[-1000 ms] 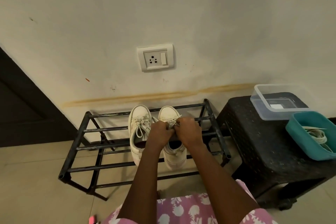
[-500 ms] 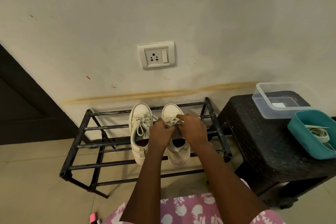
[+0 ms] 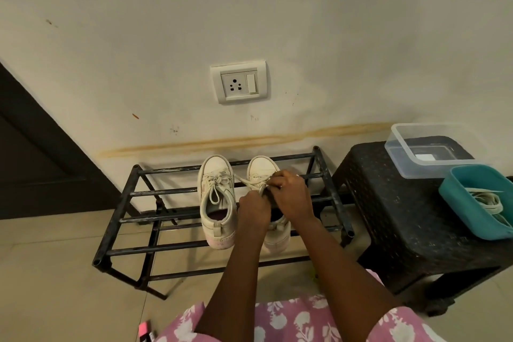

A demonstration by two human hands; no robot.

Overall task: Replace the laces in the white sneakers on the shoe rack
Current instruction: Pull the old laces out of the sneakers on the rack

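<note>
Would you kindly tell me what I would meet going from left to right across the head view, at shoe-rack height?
Dark door → tied white sneaker → second white sneaker → clear container → teal tub holding laces.

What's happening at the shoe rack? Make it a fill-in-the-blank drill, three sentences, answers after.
The left hand and the right hand pinch the lace of the sneaker on the ____.
Both sneakers stand on the shoe rack with toes toward the ____.
On the black stool stand ____ tubs; the teal tub holds loose laces.
Missing words: right; wall; two.
</note>
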